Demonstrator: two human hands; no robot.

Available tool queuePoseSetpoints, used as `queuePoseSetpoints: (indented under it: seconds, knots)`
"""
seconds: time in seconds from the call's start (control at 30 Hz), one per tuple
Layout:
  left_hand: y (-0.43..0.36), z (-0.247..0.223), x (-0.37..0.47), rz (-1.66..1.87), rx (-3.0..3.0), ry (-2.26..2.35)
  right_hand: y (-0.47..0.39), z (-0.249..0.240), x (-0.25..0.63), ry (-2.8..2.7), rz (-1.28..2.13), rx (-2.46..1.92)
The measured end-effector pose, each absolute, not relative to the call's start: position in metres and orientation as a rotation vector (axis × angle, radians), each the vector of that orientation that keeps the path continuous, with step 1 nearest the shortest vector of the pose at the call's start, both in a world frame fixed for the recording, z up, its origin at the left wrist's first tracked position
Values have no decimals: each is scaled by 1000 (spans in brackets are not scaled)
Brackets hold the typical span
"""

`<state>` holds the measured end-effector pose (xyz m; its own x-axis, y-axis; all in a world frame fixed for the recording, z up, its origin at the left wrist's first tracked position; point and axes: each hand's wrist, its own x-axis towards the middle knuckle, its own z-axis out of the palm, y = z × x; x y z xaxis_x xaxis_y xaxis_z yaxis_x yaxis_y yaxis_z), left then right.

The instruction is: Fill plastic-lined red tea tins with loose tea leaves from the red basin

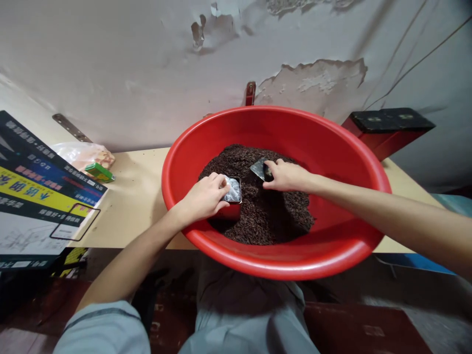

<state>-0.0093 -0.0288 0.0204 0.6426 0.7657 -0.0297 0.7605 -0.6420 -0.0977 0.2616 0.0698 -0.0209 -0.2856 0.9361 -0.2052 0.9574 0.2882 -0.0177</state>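
Observation:
A large red plastic basin holds a heap of dark brown, dry, leaf-like flakes. Over the left part of the heap, my left hand is closed on the edge of a small square tin with a shiny, crinkled silvery lining showing in its opening. My right hand grips a greyish scoop-like piece, its flat face slanting down at the top of the flakes. The fingers cover part of that piece, so its full shape is hidden.
The basin stands on a pale tabletop against a peeling wall. At the left are a printed carton, a clear plastic bag and a small green box. Red-and-black boxes stand behind the basin at right.

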Motion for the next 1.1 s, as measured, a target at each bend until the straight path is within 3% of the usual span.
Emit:
queuePoseSetpoints:
  seconds: [0.17, 0.37, 0.9, 1.0, 1.1]
  knots:
    - [-28, 17, -7, 31, -2830, -1286, 121, 1, 238, 2501, -100, 1799]
    - [-29, 22, -4, 112, -2844, -1372, 152, -12, 210, 2388, -126, 1639]
    - [-15, 29, -6, 163, -2900, -1296, 135, -10, 240, 2490, -145, 1753]
    - [-22, 22, -8, 99, -2880, -1364, 125, 4, 240, 2712, -323, 1784]
    - [-31, 13, -9, 17, -2851, -1300, 106, 12, 238, 2972, -833, 1332]
